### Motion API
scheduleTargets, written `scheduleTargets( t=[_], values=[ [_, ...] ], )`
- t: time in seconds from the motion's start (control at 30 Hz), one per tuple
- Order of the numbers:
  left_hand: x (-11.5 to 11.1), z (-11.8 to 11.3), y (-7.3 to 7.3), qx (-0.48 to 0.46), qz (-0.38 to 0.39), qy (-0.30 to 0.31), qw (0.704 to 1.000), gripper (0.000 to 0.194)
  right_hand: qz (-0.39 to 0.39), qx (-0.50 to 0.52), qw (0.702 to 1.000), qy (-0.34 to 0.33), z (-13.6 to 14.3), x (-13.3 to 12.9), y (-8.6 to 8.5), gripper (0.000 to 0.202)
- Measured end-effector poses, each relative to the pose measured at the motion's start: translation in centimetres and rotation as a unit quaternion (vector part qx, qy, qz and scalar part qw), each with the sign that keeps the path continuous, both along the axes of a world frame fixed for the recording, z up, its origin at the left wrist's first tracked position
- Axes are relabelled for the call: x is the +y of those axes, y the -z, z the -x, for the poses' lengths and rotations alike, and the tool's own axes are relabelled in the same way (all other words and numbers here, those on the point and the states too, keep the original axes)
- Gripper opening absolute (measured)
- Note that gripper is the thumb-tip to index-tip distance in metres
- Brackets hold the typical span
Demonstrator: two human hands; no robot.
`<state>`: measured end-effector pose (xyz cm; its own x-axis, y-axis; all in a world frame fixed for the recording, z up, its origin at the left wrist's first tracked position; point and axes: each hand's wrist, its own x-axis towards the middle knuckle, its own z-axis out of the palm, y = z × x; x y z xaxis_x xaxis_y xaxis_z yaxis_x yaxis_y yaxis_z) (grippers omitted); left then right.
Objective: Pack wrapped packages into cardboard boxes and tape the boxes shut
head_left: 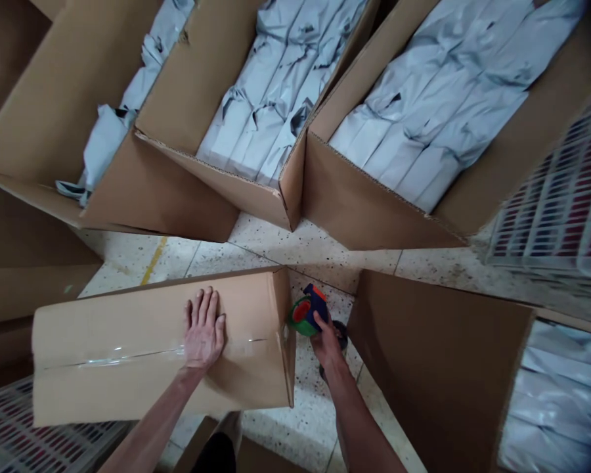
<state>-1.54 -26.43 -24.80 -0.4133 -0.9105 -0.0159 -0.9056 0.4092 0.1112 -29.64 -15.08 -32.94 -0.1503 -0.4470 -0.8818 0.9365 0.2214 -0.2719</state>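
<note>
The carton (152, 348) sits at 8 o'clock, left hand (203, 336) spread flat on top gripping nothing, right hand (328, 343) wrapped round the tape dispenser (309, 311) by its 3 o'clock end, so I'd press firmly and line up with the seam (123, 359).

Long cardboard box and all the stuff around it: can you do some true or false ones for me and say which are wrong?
1. The left hand lies on top of the long cardboard box. True.
2. The right hand holds a tape dispenser. True.
3. The tape dispenser is all yellow. False: it has green, blue and red parts.
4. The middle open box holds pale wrapped packages. True.
5. The floor is plain black. False: it is pale with dark specks.
</note>
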Motion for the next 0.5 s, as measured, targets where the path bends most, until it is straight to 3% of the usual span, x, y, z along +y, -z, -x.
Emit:
scheduleTargets(
  t=[0.13,0.27,0.37,0.5],
  values=[
    [0.0,0.0,-0.2,-0.002,0.000,-0.001,1.000,0.067,0.019,0.004,1.000,-0.003,0.4,1.8,-1.7,0.059],
    [0.1,0.0,-0.3,-0.006,-0.003,-0.007,1.000,0.066,-0.039,0.027,0.999,0.026,-0.9,3.7,-1.3,0.053],
    [0.1,-0.1,-0.3,-0.010,-0.007,-0.005,1.000,0.065,-0.042,0.027,0.999,0.005,-0.7,3.4,-1.4,0.063],
    [0.3,-0.6,-0.1,-0.007,-0.015,-0.014,1.000,0.064,-0.027,0.042,0.998,0.024,-0.6,2.3,-4.1,0.057]
  ],
)
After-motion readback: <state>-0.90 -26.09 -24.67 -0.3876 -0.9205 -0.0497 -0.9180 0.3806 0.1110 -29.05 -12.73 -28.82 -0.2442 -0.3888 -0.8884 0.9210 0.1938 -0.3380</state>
